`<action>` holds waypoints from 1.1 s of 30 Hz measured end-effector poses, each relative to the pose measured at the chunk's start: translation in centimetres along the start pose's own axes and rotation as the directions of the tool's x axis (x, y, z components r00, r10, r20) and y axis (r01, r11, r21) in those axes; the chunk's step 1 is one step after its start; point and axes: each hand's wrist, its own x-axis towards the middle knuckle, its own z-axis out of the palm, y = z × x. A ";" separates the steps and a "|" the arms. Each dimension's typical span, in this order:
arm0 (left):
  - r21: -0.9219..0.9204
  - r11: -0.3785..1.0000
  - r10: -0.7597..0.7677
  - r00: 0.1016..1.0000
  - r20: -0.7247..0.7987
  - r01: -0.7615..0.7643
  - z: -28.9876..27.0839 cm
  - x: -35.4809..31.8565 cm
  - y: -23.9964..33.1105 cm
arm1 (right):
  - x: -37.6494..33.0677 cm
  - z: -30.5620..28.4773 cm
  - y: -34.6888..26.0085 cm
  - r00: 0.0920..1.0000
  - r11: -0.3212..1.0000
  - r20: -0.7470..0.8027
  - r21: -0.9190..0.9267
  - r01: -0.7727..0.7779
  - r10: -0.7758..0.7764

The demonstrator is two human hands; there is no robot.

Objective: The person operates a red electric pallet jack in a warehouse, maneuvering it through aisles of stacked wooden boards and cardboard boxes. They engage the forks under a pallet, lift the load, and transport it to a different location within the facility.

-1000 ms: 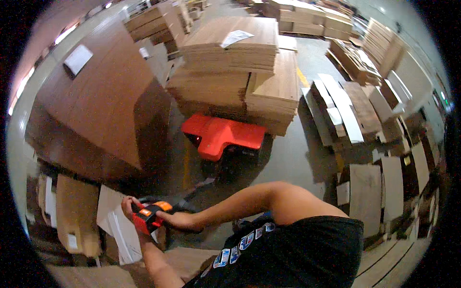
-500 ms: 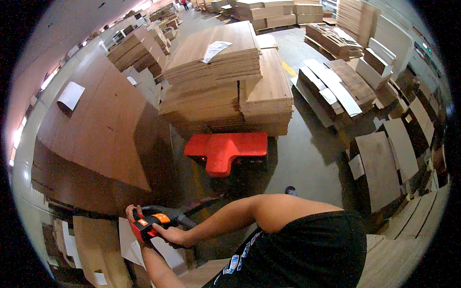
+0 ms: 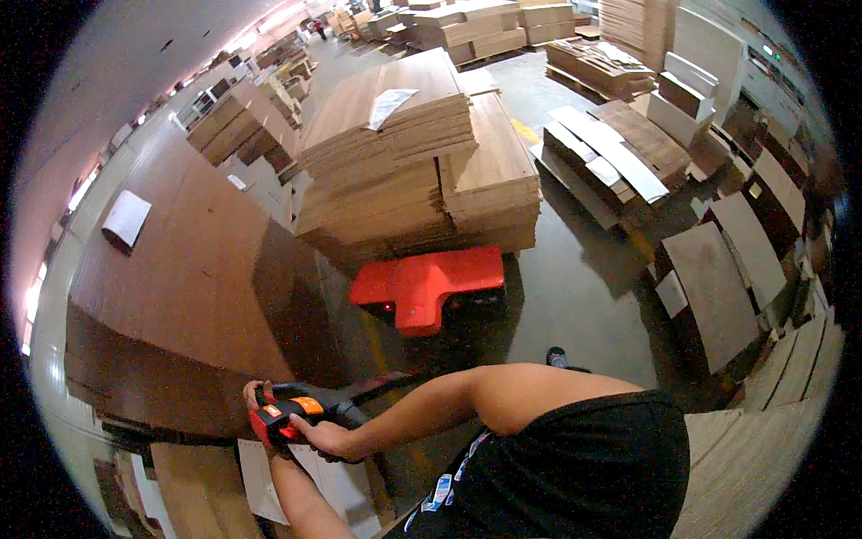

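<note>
Both hands are on the tiller handle (image 3: pixel 303 409) of a red electric pallet truck, at the lower left of the view. My left hand (image 3: pixel 255 395) is wrapped round the far end of the handle's grip loop. My right hand (image 3: pixel 329 438) is closed on the near side, its thumb by the red and orange control head. The truck's red T-shaped body (image 3: pixel 426 280) stands ahead, right against a tall load of wooden boards (image 3: pixel 368 199). A sheet of paper (image 3: pixel 390 107) lies on top of that load. Its forks are hidden.
A large brown panel stack (image 3: pixel 171 269) with a paper sheet runs close along the left. On the right are pallets of boards and white panels (image 3: pixel 611 148), and leaning brown panels (image 3: pixel 709 287). More board stacks (image 3: pixel 476 31) stand at the back. My shoe (image 3: pixel 557 357) shows on the grey floor.
The view has turned slightly, so the stacks on the right appear further left. The red body shows a little further right and at a slight tilt. Both hands keep their hold on the handle.
</note>
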 end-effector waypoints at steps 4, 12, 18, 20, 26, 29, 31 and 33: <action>-0.094 0.995 -0.032 0.995 0.089 0.041 1.1 2.6 -0.1 | 2.6 -0.9 -1.4 0.999 0.998 -0.007 -0.015 0.054 -0.054; -0.392 0.864 -0.231 0.940 0.250 0.316 5.2 8.4 2.4 | 4.1 -6.2 -5.8 0.990 0.991 -0.122 -0.120 0.053 -0.067; -0.337 0.915 -0.132 0.953 0.274 0.224 9.9 12.4 1.1 | 3.6 -12.8 -9.0 0.991 0.992 -0.074 -0.071 0.105 -0.110; -0.308 0.932 -0.096 0.951 0.295 0.190 12.3 14.6 0.6 | 4.1 -14.7 -10.2 0.990 0.995 -0.106 0.032 0.096 -0.092; -0.165 0.977 0.172 0.953 0.247 -0.134 18.8 19.9 -4.4 | 2.8 -23.4 -13.6 0.988 0.984 -0.065 -0.120 0.133 -0.142; -0.334 0.910 0.344 0.898 0.274 -0.246 25.3 24.0 0.8 | 0.6 -30.9 -16.0 0.971 0.975 -0.085 -0.037 0.219 -0.221; -0.587 0.807 0.208 0.901 0.380 0.061 27.3 25.2 2.1 | -0.7 -34.1 -17.7 0.967 0.966 -0.063 -0.087 0.243 -0.249; -0.583 0.794 0.113 0.901 0.420 0.172 30.8 26.6 5.1 | -1.6 -38.7 -19.3 0.961 0.955 -0.060 -0.141 0.259 -0.270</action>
